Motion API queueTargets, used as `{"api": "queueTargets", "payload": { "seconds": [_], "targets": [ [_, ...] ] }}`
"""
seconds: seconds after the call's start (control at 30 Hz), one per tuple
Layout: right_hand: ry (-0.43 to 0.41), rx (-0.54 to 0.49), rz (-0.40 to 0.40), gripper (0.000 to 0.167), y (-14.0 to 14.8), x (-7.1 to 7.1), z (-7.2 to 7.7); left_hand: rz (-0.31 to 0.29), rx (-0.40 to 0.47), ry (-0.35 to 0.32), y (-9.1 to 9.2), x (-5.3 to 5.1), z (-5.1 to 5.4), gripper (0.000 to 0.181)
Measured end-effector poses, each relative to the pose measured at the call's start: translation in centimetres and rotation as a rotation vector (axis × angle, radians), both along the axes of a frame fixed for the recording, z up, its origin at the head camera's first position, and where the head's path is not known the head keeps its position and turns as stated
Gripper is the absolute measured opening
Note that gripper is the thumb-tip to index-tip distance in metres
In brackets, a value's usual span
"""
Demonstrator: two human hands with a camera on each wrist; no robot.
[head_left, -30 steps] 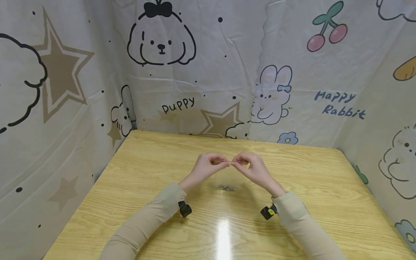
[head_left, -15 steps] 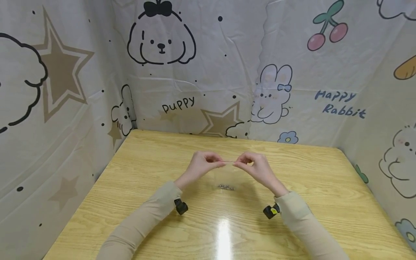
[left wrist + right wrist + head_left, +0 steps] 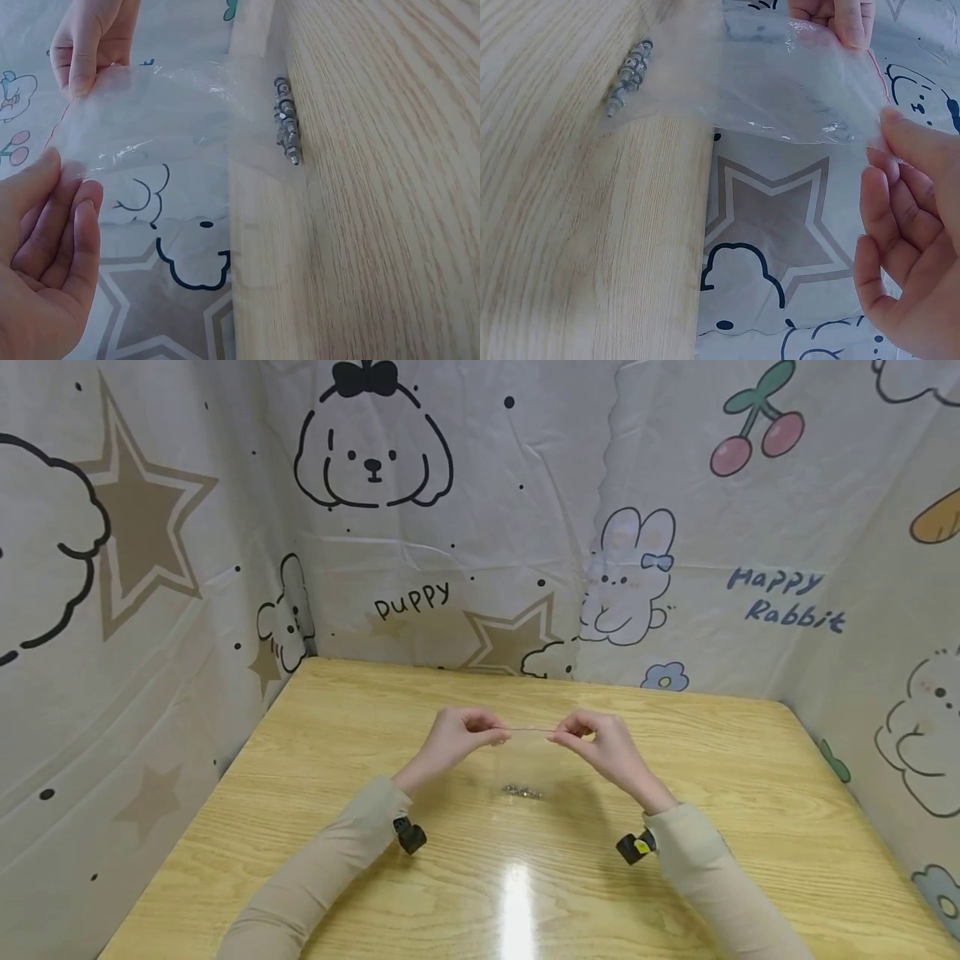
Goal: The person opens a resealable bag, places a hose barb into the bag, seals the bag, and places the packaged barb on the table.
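Note:
A clear zip bag (image 3: 172,105) with a red line along its top edge hangs between my two hands. Small metal screws or similar fittings (image 3: 522,792) lie gathered along its bottom, close to the tabletop; the wrist views show them in a row (image 3: 630,75). My left hand (image 3: 457,739) pinches one top corner between thumb and fingers. At the opposite top corner, my right hand (image 3: 600,747) pinches the bag the same way. The red edge runs almost straight from hand to hand. Whether the bag's mouth is sealed, I cannot tell.
The wood-grain table (image 3: 337,710) spreads under both arms, with a bright light reflection near its front. Cloth printed with cartoon animals and stars (image 3: 420,552) hangs behind and at both sides. A small black camera sits on each wrist (image 3: 409,835).
My hands have moved apart along the bag's top edge, the left one leftward and the right one rightward. More of the red line shows between them, and the metal pieces stay in place.

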State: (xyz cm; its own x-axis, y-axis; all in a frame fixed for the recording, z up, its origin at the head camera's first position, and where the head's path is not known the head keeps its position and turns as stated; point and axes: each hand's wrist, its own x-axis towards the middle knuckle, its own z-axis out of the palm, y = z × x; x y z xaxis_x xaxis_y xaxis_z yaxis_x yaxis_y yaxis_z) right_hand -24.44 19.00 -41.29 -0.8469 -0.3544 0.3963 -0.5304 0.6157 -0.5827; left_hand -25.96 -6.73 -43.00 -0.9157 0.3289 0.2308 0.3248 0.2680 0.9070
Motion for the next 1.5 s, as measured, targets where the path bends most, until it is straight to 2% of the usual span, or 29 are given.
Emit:
{"api": "queueTargets", "payload": {
  "seconds": [0.23,0.43,0.53,0.7,0.8,0.87,0.97,1.07,1.17,1.27,1.37,1.43,1.5],
  "targets": [
    [0.017,0.031,-0.002,0.007,0.4,0.0,0.0,-0.023,0.001,0.015,-0.3,-0.1,-0.1,0.016],
    [0.012,0.027,-0.021,0.006,0.7,0.0,0.1,-0.004,-0.005,-0.008,-0.5,-0.1,0.1,0.015],
    [0.013,0.026,-0.021,0.007,0.7,0.0,0.1,0.006,-0.009,0.001,-0.6,-0.1,0.2,0.014],
    [0.052,0.03,0.011,0.006,0.9,0.0,0.0,-0.003,0.007,0.022,-0.4,-0.1,0.1,0.016],
    [0.044,0.006,0.051,0.005,1.1,0.0,-0.3,-0.005,0.027,0.01,-0.4,0.0,0.1,0.018],
    [0.001,-0.009,0.089,0.007,1.2,0.0,-0.6,-0.007,0.043,0.003,-0.3,0.1,0.1,0.019],
    [-0.124,-0.001,0.149,0.024,1.3,0.0,-1.3,-0.015,0.07,-0.003,-0.2,0.1,0.1,0.02],
    [-0.258,0.049,0.179,0.043,1.0,0.1,-2.0,-0.018,0.079,-0.001,-0.1,0.2,0.1,0.02],
    [-0.321,0.114,0.18,0.047,0.7,0.2,-3.0,-0.018,0.075,0.001,0.0,0.3,0.2,0.019],
    [-0.334,0.176,0.182,0.039,0.1,0.3,-3.9,-0.012,0.073,0.001,-0.1,0.3,0.2,0.018],
    [-0.306,0.222,0.188,0.021,-0.5,0.4,-4.7,-0.007,0.079,0.006,-0.1,0.3,0.3,0.015],
    [-0.289,0.223,0.183,0.008,-0.8,0.4,-5.0,-0.003,0.093,0.006,-0.2,0.3,0.5,0.014],
    [-0.263,0.213,0.168,0.004,-1.0,0.5,-5.1,0.013,0.108,0.008,-0.3,0.2,0.7,0.014]
  ]
}}
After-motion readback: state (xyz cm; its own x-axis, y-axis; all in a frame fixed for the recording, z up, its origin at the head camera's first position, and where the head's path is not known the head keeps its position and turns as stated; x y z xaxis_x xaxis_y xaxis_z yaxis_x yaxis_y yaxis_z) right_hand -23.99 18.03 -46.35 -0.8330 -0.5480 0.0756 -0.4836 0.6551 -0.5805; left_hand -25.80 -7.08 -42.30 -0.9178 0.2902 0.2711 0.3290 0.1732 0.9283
